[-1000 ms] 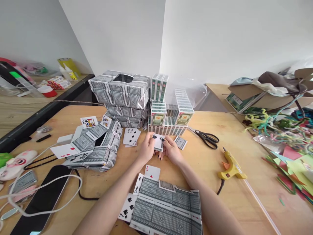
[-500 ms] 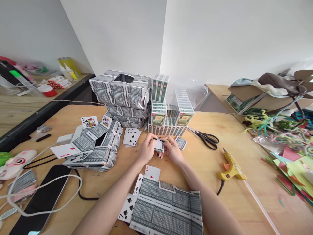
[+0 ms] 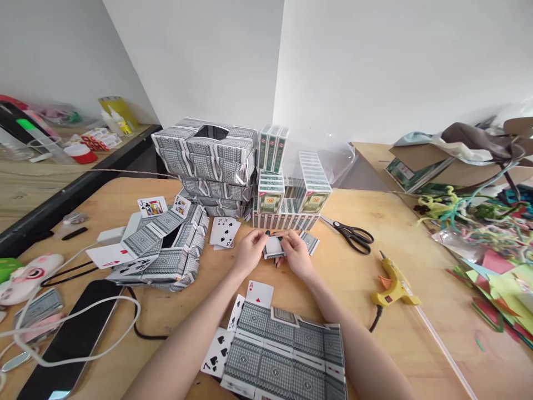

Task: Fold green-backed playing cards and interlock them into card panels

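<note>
My left hand and my right hand meet over the middle of the table, both closed on a small playing card. Its white face is up and a grey patterned strip shows along the near edge, as if folded. Just beyond my right fingers lies a grey-backed card. Between my forearms rests a panel of joined grey-backed cards. Against its left side lie an ace of diamonds and a seven of spades. Left of my left hand are loose spade cards.
Woven card boxes are stacked at the back, beside boxed card decks. Another card box sits left with loose cards on top. Scissors, a yellow glue gun, a phone and a white cable lie around.
My left fingertips have shifted to the card's far left edge, and the card now lies flatter with more of its white face showing. My right hand has moved slightly right.
</note>
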Action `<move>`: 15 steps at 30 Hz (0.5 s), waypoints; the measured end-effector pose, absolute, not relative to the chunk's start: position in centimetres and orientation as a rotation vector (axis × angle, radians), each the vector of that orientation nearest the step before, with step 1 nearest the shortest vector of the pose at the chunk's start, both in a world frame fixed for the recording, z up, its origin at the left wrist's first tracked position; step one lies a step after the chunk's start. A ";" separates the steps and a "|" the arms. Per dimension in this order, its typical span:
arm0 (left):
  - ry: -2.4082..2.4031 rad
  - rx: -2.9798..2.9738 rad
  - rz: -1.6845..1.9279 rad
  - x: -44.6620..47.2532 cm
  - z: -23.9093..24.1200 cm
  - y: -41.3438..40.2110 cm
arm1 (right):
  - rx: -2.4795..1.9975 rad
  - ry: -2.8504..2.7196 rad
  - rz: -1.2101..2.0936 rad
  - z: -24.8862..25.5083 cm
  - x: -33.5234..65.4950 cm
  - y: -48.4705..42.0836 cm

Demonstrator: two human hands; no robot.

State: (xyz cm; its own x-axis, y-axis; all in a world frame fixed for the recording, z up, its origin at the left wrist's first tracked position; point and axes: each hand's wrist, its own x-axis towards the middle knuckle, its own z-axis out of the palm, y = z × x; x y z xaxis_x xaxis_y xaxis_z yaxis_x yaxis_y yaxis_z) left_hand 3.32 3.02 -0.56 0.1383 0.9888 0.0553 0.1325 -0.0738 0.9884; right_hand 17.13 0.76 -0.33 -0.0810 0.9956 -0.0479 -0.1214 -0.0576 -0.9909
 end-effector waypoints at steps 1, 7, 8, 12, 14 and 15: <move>1.158 1.423 1.084 3.3 -0.5 3.0 | -1.120 -1.140 1.361 -0.3 17.2 0.8; 1.096 1.501 1.105 3.0 -0.3 3.0 | -1.110 -1.073 1.464 -0.3 17.6 1.2; 1.092 1.505 1.109 2.9 -0.3 3.1 | -1.105 -1.071 1.480 -0.3 17.7 1.2; 1.073 1.499 1.105 2.7 -0.3 3.3 | -1.060 -1.071 1.513 -0.5 18.1 1.3; 1.064 1.497 1.098 2.6 -0.4 3.4 | -1.023 -1.081 1.498 -0.6 18.2 1.3; 1.060 1.495 1.094 2.5 -0.4 3.4 | -1.006 -1.088 1.485 -0.7 18.2 1.3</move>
